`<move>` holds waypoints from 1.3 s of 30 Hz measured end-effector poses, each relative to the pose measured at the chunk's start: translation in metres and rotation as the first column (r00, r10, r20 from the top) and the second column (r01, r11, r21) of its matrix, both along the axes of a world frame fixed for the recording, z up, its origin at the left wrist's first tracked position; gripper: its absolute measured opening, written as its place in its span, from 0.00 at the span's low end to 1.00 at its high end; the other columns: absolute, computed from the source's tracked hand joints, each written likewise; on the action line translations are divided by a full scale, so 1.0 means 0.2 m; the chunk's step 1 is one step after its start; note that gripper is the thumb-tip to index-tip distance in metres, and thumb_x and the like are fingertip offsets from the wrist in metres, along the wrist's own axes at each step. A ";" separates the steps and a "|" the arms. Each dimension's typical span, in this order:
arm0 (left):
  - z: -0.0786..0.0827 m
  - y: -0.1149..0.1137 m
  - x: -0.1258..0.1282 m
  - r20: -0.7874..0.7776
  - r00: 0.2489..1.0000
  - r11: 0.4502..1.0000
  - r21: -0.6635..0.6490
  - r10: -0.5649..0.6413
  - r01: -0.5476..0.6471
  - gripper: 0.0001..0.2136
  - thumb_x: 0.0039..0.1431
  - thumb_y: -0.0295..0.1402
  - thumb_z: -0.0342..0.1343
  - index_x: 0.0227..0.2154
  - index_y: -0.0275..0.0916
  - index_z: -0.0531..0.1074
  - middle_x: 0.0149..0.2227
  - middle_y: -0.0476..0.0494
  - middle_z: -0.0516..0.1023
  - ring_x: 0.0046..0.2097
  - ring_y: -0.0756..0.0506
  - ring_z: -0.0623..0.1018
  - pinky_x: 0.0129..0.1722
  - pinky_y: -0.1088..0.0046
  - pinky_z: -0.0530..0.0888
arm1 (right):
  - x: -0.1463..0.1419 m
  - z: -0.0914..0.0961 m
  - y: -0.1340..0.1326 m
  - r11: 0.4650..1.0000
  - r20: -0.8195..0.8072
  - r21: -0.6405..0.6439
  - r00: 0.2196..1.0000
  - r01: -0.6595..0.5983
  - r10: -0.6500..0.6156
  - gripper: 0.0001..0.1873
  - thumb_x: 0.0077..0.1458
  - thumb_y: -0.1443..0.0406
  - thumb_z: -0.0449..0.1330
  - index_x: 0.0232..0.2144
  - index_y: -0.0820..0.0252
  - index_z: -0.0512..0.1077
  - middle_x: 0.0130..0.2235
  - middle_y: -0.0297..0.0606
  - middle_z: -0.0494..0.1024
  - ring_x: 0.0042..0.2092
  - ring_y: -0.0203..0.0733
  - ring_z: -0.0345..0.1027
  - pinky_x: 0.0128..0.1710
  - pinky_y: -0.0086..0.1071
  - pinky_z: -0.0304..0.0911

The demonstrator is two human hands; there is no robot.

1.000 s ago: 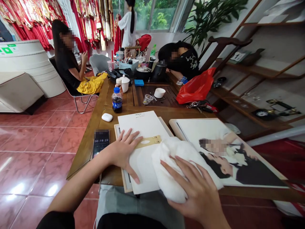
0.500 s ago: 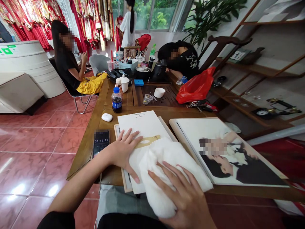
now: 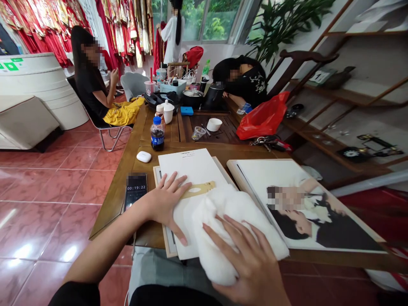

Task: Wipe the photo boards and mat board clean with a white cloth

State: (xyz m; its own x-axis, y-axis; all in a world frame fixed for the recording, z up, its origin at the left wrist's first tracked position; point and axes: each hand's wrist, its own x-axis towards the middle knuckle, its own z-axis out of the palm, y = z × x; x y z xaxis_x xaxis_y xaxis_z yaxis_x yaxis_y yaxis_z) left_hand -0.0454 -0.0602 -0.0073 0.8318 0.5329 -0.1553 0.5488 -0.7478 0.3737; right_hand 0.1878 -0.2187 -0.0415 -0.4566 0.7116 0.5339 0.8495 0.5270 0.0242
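Observation:
My left hand point(image 3: 165, 204) lies flat with spread fingers on a white board point(image 3: 191, 170) that rests on a light wooden frame point(image 3: 157, 174) at the table's near edge. A thin gold bracket point(image 3: 200, 189) lies on the board by its fingertips. My right hand point(image 3: 251, 259) presses, fingers spread, on a bunched white cloth point(image 3: 236, 212) that covers the board's right side. To the right lies a large framed photo print point(image 3: 287, 178), its near left corner touched by the cloth.
A phone point(image 3: 135, 189) showing a timer lies left of the frame, with a white earbud case point(image 3: 143, 157) and a cola bottle point(image 3: 157, 134) beyond. Farther back are tea ware point(image 3: 213, 124), a red plastic bag point(image 3: 264, 117) and keys. Three other people are at the far end.
My right hand slid the white cloth left and toward me off the photo print onto the white board, then slightly back right. My left hand stayed put.

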 end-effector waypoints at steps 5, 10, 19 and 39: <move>-0.01 0.01 0.01 -0.035 0.999 1.000 0.015 -0.005 0.005 0.70 0.29 0.70 0.64 0.72 0.36 0.45 0.75 0.28 0.41 0.74 0.22 0.36 0.69 0.38 0.38 | -0.12 0.02 0.00 0.998 0.002 -0.003 0.998 -0.063 0.063 0.41 0.47 0.46 0.60 0.61 0.57 0.70 0.60 0.53 0.71 0.58 0.64 0.65 0.59 0.55 0.50; 0.00 0.00 0.00 -0.017 1.000 1.000 0.004 0.002 -0.002 0.70 0.30 0.71 0.63 0.72 0.35 0.44 0.75 0.29 0.40 0.74 0.23 0.35 0.70 0.38 0.36 | -0.02 0.00 0.02 1.000 -0.015 -0.013 1.000 -0.022 0.022 0.39 0.48 0.48 0.61 0.62 0.54 0.68 0.60 0.51 0.71 0.58 0.61 0.66 0.59 0.53 0.51; 0.00 -0.01 0.00 0.000 1.000 1.000 -0.005 0.003 -0.003 0.71 0.30 0.73 0.62 0.72 0.35 0.43 0.75 0.29 0.39 0.74 0.23 0.35 0.70 0.40 0.35 | 0.05 0.00 0.05 0.983 -0.114 -0.065 0.977 0.173 -0.180 0.34 0.52 0.56 0.62 0.62 0.49 0.68 0.58 0.47 0.73 0.56 0.61 0.68 0.57 0.53 0.53; 0.00 -0.01 0.00 -0.011 1.000 1.000 0.007 -0.004 0.004 0.71 0.31 0.73 0.61 0.73 0.34 0.42 0.75 0.30 0.38 0.74 0.22 0.35 0.70 0.39 0.36 | 0.10 0.01 0.09 0.979 -0.007 -0.049 0.980 0.199 -0.200 0.33 0.53 0.58 0.60 0.62 0.52 0.68 0.59 0.48 0.72 0.55 0.59 0.67 0.54 0.50 0.56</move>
State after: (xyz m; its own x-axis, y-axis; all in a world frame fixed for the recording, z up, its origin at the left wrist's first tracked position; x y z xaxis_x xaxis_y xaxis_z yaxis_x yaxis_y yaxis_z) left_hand -0.0459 -0.0626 -0.0066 0.8324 0.5304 -0.1608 0.5496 -0.7528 0.3622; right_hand 0.2086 -0.2014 -0.0385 -0.2969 0.8125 0.5017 0.9377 0.3474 -0.0078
